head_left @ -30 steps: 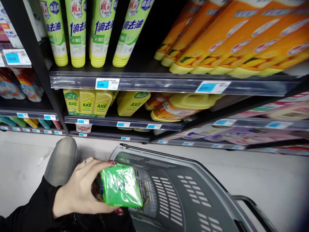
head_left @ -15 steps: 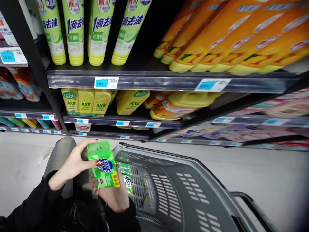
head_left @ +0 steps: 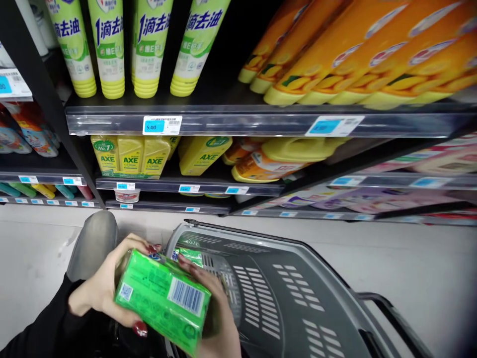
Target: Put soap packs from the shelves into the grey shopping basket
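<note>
Filling the upper view, dark shelving [head_left: 208,123] carries orange bottles [head_left: 335,54] and slimmer green-and-white bottles [head_left: 149,54]. Below, a grey slotted basket [head_left: 328,288] spreads rightward, with a knee [head_left: 93,243] near its left end. The left hand [head_left: 100,288] grips one end of a shiny green packet [head_left: 160,303], thumb on the near side, fingertips at the far edge; the right hand [head_left: 219,308] closes on the opposite end. The packet sits tilted between both hands, in front of the basket's left end; whether it is over the opening I cannot tell. A second green packet [head_left: 192,256] shows beyond it, apparently inside the basket. Smallest are a barcode [head_left: 186,295] and a square code [head_left: 126,292], facing the viewer. The step in hand looks like turning the packet over to view its printed sides. Another turn would call for one hand bearing the weight while the other regrips.
</note>
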A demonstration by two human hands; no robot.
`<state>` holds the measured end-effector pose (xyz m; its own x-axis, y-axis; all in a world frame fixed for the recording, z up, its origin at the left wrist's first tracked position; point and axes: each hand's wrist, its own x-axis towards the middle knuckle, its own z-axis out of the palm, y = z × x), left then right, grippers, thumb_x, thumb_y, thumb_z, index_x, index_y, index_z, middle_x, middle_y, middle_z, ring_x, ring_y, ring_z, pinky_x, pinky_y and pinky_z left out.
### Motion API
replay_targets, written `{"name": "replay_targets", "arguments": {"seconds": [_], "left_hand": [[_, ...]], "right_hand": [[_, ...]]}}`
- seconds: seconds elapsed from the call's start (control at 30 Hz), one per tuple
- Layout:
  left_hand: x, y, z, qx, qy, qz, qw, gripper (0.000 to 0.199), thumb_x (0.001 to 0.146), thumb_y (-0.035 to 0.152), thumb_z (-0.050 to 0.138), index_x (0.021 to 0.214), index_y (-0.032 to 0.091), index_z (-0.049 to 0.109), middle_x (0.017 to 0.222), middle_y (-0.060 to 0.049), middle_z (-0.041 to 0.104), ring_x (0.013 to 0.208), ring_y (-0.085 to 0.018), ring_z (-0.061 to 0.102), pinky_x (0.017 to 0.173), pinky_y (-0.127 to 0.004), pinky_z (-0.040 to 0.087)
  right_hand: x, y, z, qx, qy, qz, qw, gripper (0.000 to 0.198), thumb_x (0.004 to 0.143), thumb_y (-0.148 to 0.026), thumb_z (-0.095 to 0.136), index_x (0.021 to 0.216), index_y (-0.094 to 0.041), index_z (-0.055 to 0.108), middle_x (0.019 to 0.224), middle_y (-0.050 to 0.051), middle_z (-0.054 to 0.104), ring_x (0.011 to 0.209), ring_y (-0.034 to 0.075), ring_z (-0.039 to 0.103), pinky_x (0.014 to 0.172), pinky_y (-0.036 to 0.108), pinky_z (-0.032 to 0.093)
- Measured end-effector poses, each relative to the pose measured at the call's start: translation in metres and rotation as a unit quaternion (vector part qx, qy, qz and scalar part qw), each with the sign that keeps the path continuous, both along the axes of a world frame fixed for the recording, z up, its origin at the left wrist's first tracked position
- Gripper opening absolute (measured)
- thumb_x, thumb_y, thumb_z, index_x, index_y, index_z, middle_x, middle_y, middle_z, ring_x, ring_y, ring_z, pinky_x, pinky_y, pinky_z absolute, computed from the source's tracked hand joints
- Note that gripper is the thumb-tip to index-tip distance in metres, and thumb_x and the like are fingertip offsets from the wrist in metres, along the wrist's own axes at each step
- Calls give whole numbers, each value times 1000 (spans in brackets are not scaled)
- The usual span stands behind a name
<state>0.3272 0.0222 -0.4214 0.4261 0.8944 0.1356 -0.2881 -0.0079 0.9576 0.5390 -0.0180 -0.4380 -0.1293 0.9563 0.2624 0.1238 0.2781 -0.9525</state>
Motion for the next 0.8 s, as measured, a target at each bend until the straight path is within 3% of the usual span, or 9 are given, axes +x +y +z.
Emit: {"name": "replay_targets", "arguments": {"seconds": [0.07,0.17,0.3,0.43,0.53,0.6,0.67,0.73,0.8], "left_hand": [[-1,2,1,10,21,-4,1000,79,49,37,89,120,30,55,119,-6,45,118,-32,47,103,-45,37],[-1,4,3,22,35,-8,999,79,51,39,88,121,31,53,119,-6,45,118,-32,46,103,-45,38],[-2,5,4,42,33,-12,999,77,54,41,86,122,31,53,118,-5,45,117,-31,48,102,-46,40],[-6,7,4,54,85,-14,995,89,57,44,85,136,31,45,140,-8,38,136,-36,32,114,-49,27],[-4,4,5,-28,99,-10,995,95,67,45,80,147,33,31,154,-9,27,142,-35,26,113,-50,30],[2,-1,2,-88,76,-15,993,113,62,40,85,152,34,18,156,-10,26,142,-35,29,111,-48,34],[8,-5,-6,-143,19,-27,989,131,53,31,90,154,32,6,156,-11,30,141,-34,32,113,-48,31],[13,-8,-20,-215,-79,-42,972,126,53,30,87,153,29,11,150,-12,42,136,-34,40,113,-49,30],[15,-10,-37,-299,-179,-86,933,105,57,41,79,148,25,29,138,-13,54,125,-36,51,104,-51,39]], "right_hand": [[-2,6,4,53,-4,-14,999,79,68,-34,86,136,-34,46,131,9,55,124,32,53,104,44,46],[-7,10,7,74,-6,-26,997,73,71,-38,84,133,-33,47,126,8,53,124,28,53,104,40,46],[-6,10,7,99,-31,-34,994,64,75,-45,79,128,-27,48,117,10,53,110,26,59,90,37,54],[2,8,15,181,-129,-69,973,52,83,-35,71,128,-23,49,110,12,56,101,27,61,83,41,56],[2,10,30,272,-296,-82,912,43,87,-20,59,129,-18,53,109,14,59,100,29,60,82,43,54],[-6,12,42,308,-397,-69,862,41,87,-20,55,127,-11,56,108,16,62,97,32,59,78,44,53],[-18,15,54,327,-457,-66,824,42,88,-25,55,125,-6,57,107,15,66,92,33,58,75,44,52],[-28,17,63,342,-467,-73,812,45,91,-34,54,125,-4,57,109,14,68,89,33,58,76,45,50],[-31,17,68,352,-415,-92,834,56,95,-51,44,124,-4,56,109,15,69,91,32,60,83,46,48]]}}
